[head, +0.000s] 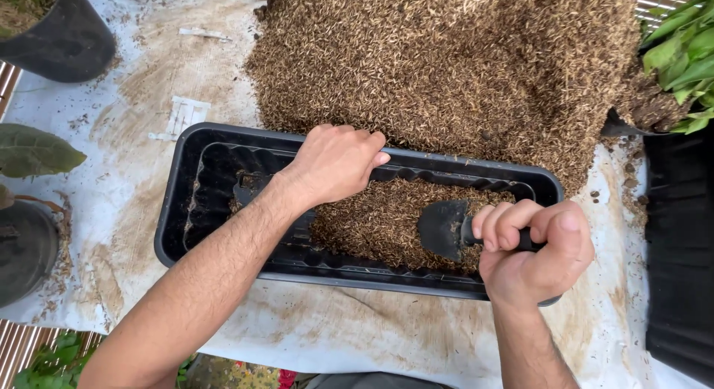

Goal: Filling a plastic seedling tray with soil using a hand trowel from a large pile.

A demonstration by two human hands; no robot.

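Working surface: my desk (387, 337) carries a white, stained sheet.
Husk pile (446, 62): a big brown heap, loose and light; I judge it spills easily.
Planter tray (175, 203): long, black, stiff plastic, just before the heap, partly filled.
Left hand (335, 162): closed over the far rim, a good place to steady it.
Right hand (532, 255): fist tight around the handle.
Trowel (444, 227): small, black, blade on the husk inside the tray.

Single head view — looks steeply down, close over black planter tray (175, 203) on white sheet (349, 337); forearms enter from bottom edge.
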